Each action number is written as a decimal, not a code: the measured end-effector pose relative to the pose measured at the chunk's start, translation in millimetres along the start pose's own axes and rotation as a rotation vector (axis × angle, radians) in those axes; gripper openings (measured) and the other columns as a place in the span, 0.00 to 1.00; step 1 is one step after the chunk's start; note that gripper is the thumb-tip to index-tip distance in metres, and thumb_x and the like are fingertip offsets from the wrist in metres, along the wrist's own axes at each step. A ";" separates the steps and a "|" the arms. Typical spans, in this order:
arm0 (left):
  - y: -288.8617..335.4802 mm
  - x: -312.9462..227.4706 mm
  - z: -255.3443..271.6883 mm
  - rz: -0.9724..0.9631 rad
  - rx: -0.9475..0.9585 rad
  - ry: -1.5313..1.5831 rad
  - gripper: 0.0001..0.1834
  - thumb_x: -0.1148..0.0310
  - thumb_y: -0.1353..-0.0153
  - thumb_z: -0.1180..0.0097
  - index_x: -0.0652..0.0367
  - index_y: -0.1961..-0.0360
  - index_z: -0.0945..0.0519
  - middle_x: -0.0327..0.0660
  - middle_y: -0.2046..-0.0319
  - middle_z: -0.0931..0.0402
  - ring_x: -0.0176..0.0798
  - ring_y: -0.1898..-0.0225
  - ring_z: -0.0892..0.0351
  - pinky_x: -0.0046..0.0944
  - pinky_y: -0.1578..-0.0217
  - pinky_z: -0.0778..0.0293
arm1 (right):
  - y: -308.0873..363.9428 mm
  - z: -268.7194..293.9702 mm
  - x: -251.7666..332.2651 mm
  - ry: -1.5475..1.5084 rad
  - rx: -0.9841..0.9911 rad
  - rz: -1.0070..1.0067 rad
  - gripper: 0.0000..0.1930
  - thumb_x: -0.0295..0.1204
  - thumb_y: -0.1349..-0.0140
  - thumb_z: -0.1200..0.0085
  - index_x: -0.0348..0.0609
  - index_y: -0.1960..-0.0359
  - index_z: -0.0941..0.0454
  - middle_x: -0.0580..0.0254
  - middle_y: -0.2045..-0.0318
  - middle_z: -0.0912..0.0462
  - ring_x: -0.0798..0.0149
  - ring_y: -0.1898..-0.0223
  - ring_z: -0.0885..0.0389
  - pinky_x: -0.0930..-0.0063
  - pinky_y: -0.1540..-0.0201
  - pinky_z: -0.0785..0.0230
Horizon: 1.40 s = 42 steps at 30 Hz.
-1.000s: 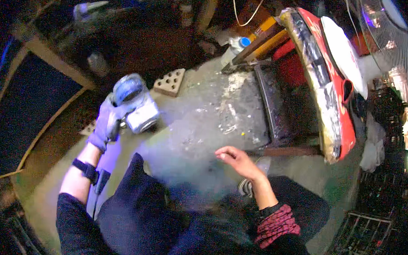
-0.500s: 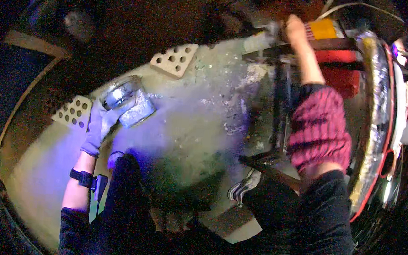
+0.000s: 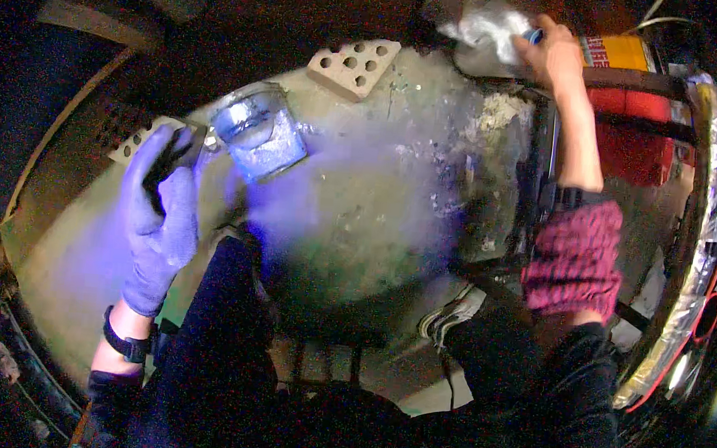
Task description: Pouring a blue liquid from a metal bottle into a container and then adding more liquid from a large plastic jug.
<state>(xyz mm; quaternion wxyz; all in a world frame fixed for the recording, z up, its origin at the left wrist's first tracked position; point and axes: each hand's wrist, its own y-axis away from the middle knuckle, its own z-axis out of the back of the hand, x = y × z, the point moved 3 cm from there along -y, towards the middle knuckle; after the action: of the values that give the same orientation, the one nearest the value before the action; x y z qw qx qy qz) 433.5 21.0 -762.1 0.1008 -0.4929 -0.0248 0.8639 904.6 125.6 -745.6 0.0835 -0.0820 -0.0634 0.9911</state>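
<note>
At nine o'clock, the gloved left hand (image 3: 161,221) is half-curled and empty, just short of a bluish, see-through container (image 3: 268,145) on the stained floor (image 3: 377,196) at ten o'clock. Between one and two o'clock, the bare right hand (image 3: 558,61) grasps a translucent bottle (image 3: 492,47) by its blue-capped end; a perforated brick (image 3: 342,76) lies at twelve o'clock.

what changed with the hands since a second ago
The gloved left hand has let go of the shiny container, now lowered onto the floor. The bare right hand has moved forward and gripped the blue-capped bottle. The holed block beyond the container stays put.
</note>
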 end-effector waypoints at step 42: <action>34.5 -84.5 -154.6 -0.885 0.741 -0.345 0.15 0.64 0.52 0.46 0.53 0.62 0.27 0.44 0.66 0.28 0.46 0.66 0.23 0.42 0.74 0.25 | 273.9 -65.0 148.2 -1.392 0.616 -0.115 0.46 0.45 0.67 0.30 0.38 0.44 0.37 0.47 0.51 0.25 0.48 0.47 0.29 0.58 0.40 0.42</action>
<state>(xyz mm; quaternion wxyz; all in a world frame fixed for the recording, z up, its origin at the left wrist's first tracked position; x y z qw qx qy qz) 602.5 -38.3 -774.7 0.6104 -0.2206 0.0588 0.7585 729.2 -108.9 -869.9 0.0948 0.5923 0.1738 0.7811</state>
